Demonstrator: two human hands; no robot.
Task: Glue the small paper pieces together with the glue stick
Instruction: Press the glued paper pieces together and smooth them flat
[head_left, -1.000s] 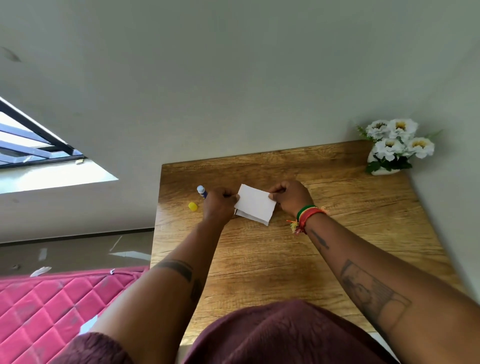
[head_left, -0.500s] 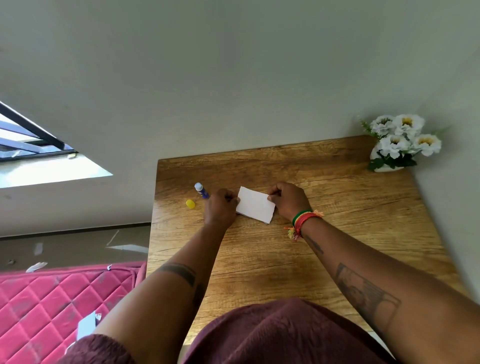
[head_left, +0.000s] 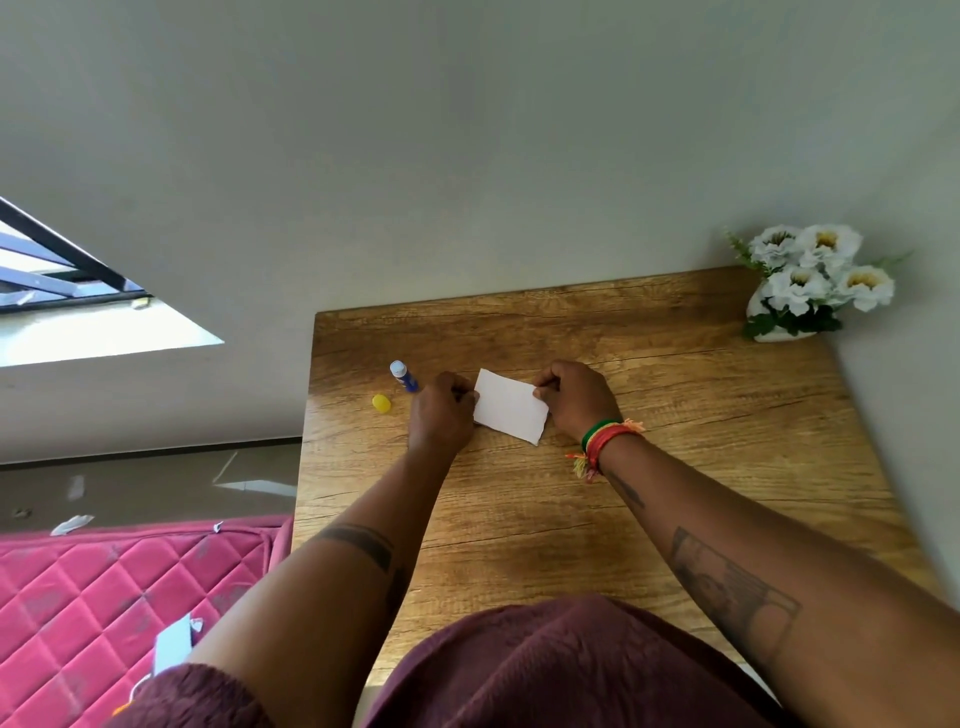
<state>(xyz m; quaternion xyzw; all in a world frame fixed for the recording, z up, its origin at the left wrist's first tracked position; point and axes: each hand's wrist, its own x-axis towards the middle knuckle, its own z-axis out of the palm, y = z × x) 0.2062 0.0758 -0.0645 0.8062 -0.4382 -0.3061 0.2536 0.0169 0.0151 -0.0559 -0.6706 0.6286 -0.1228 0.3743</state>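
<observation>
**Both hands on the paper, glue stick lying open**

I see the white paper (head_left: 510, 405) just above the middle of the frame, on the wooden table (head_left: 675, 467). My left hand (head_left: 441, 415) pinches its left edge and my right hand (head_left: 576, 397) pinches its right edge, fingers closed on the sheet from both sides. I cannot tell whether this is one piece or two already laid together (the top face hides anything under it), nor whether the sheet lies flat or is lifted a little.

The glue stick (head_left: 404, 376) lies on the table just left of my left hand, close to it but apart, with its pale tip pointing to the upper left. Its yellow cap (head_left: 381, 404) sits alone just below and left of it. A vase of white flowers (head_left: 810, 283) stands far off in the upper right corner of the table.

What I judge could go wrong:
- If glue is wet between the layers, uneven pressure from either pinch could slide them out of line.
- The lower right edge looks ragged, so a hard pull could tear it.
- The open stick could roll if my left hand bumps it.
- Left uncapped, the glue could dry.
</observation>
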